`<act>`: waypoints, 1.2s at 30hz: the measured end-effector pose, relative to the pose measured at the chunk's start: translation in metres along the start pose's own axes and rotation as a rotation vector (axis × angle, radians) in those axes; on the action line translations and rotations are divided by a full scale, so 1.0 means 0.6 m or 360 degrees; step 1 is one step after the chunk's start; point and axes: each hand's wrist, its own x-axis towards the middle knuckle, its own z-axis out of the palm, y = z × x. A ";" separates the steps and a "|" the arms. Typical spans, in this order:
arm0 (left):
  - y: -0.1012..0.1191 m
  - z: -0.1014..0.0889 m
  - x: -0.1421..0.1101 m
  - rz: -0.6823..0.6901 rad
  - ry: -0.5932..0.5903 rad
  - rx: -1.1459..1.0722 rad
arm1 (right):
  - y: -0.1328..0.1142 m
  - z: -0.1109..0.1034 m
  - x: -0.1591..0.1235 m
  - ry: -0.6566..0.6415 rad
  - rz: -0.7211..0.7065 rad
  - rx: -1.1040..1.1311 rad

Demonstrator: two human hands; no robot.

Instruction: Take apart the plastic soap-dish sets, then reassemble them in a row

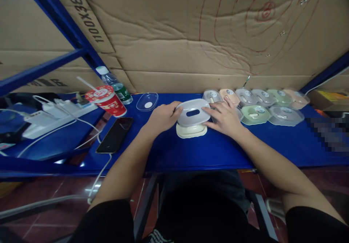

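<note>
Between my two hands is a frosted, whitish plastic tray with a dark oval slot in its middle, tilted toward me. My left hand pinches its left edge with thumb and fingers. The fingers of my right hand are on its right edge. Just below it, a cream-coloured shallow plastic dish rests on the blue table; whether the two touch I cannot tell. A clear plastic lid with a round white sticker lies to the left, beyond my left hand.
Several lidded plastic boxes in grey, peach and green, such as a green one, stand in two rows at the right. Left of me are a black phone, a red paper cup with a straw, a water bottle and a power strip.
</note>
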 end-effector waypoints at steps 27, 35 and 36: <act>-0.098 0.009 0.042 -0.0781 -0.0097 0.0559 | -0.029 -0.019 0.014 -0.1040 0.0088 0.0362; -0.147 -0.012 0.045 -0.0969 -0.0189 0.0624 | -0.021 -0.014 0.011 -0.0986 0.0043 0.0468; -0.144 -0.011 0.045 -0.0952 -0.0118 0.0615 | -0.021 -0.013 0.010 -0.0979 0.0048 0.0465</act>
